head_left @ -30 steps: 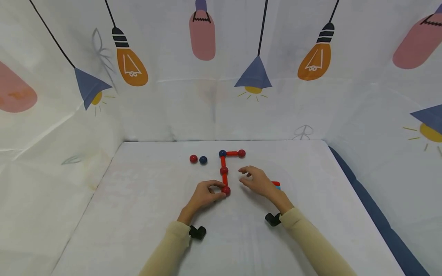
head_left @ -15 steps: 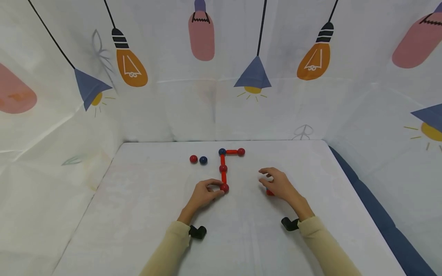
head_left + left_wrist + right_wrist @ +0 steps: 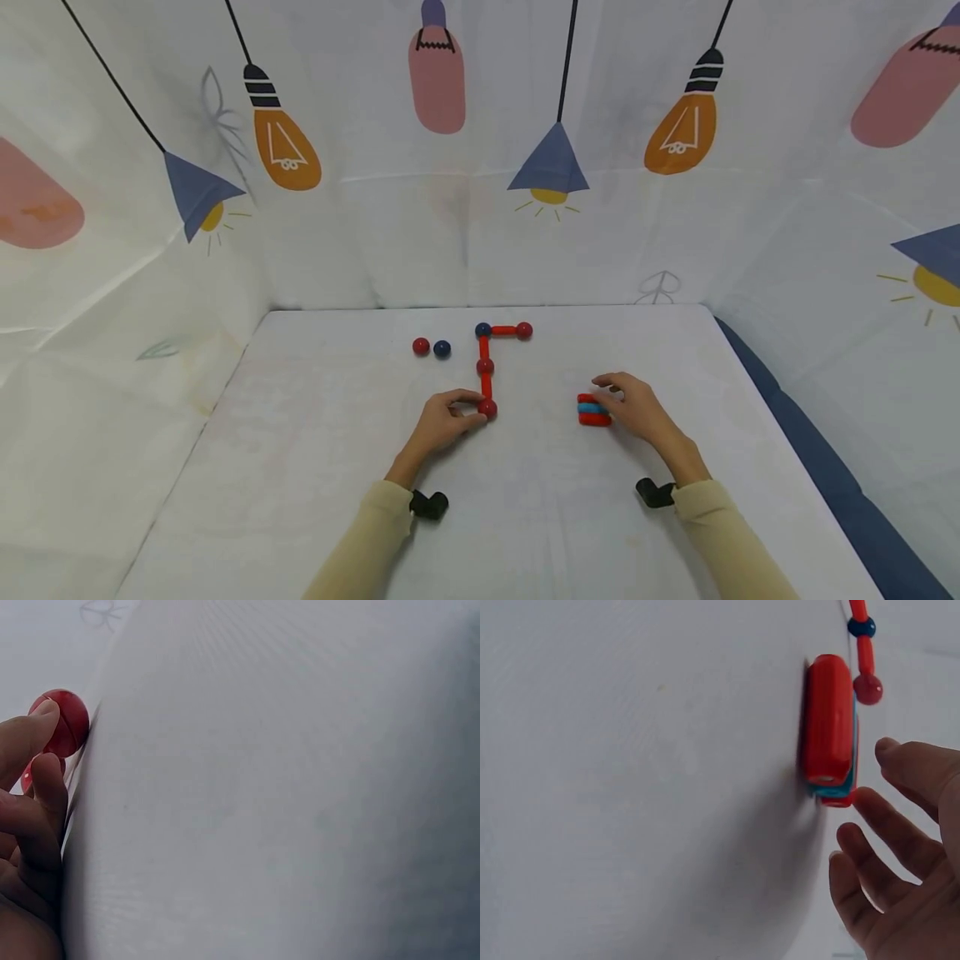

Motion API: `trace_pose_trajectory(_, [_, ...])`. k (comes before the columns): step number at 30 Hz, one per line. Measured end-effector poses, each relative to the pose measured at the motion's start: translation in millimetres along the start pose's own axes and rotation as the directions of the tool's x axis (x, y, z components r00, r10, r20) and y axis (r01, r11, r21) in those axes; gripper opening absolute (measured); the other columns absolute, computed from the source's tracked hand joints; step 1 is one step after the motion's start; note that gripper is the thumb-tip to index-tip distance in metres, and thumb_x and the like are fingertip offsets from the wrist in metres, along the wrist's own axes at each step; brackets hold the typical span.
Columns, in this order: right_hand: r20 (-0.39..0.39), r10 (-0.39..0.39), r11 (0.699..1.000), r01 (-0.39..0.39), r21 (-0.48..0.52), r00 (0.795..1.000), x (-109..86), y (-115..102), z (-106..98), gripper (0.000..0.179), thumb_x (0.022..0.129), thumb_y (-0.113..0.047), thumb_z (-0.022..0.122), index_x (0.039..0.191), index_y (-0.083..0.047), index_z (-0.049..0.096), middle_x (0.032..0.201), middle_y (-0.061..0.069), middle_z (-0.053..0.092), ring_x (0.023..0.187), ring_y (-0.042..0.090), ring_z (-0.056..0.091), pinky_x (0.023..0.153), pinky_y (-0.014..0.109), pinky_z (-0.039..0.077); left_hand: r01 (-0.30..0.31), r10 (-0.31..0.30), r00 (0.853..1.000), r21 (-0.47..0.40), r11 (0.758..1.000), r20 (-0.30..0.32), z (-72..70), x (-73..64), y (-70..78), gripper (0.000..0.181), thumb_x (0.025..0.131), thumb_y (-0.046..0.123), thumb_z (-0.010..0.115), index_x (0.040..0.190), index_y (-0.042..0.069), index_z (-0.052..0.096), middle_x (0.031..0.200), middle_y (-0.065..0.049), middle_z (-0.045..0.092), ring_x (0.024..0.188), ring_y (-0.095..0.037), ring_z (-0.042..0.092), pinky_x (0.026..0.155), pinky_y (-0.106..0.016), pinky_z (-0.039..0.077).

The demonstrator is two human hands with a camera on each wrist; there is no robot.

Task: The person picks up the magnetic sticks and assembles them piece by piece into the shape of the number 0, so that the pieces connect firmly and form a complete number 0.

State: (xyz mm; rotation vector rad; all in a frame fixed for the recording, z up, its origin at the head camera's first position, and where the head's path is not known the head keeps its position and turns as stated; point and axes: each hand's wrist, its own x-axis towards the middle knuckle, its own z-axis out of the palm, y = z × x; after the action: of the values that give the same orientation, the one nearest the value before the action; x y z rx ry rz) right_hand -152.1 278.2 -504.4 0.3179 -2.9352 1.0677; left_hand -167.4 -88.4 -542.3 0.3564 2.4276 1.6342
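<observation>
My left hand (image 3: pixel 444 421) pinches a red ball (image 3: pixel 487 408) between thumb and fingers. That ball ends a chain of red sticks and balls: a red stick (image 3: pixel 486 385) leads to a middle red ball (image 3: pixel 485 367), then another stick to a blue ball (image 3: pixel 483 331). From there a stick (image 3: pixel 504 331) runs right to a red ball (image 3: pixel 524 331). My right hand (image 3: pixel 633 408), fingers loosely bent and holding nothing, hovers beside a blue stick (image 3: pixel 589 408) lying between two red sticks. The nearest red stick (image 3: pixel 829 720) shows large in the right wrist view; whether a fingertip touches the group is unclear.
A loose red ball (image 3: pixel 421 346) and a loose blue ball (image 3: pixel 442 349) lie left of the chain. All rests on a white table (image 3: pixel 300 467), with a printed white cloth (image 3: pixel 465 242) behind and at both sides.
My right hand has moved right, from beside the chain to the right end of the loose sticks, uncovering them. The chain has shifted slightly away from me, my left hand staying on its end ball.
</observation>
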Motion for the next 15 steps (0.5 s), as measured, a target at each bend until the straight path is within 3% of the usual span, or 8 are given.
trace_pose_trajectory(7, [0.004,0.000,1.000,0.000,-0.011,1.000,-0.7,8,2,0.021,0.098,-0.008,0.068,0.116,0.001,0.071,0.112,0.016,0.073,0.097,0.029,0.068,0.084,0.045,0.058,0.008,-0.008,1.000,0.023,1.000,0.007,-1.3,-0.2,-1.1,0.031,0.089,0.019,0.081,0.119,0.015,0.076,0.113,-0.003,0.075,0.062,-0.010,0.052,0.059,-0.020,0.044])
trace_pose_trajectory(15, [0.055,0.029,0.998,-0.026,-0.054,0.998,5.6,12,0,0.019,0.099,-0.008,0.065,0.114,0.002,0.073,0.111,0.017,0.071,0.093,0.025,0.064,0.081,0.041,0.056,0.022,-0.022,1.000,0.025,0.999,0.015,-1.5,0.5,-1.5,0.032,0.090,0.022,0.080,0.121,0.016,0.075,0.115,-0.002,0.074,0.068,-0.013,0.056,0.063,-0.022,0.047])
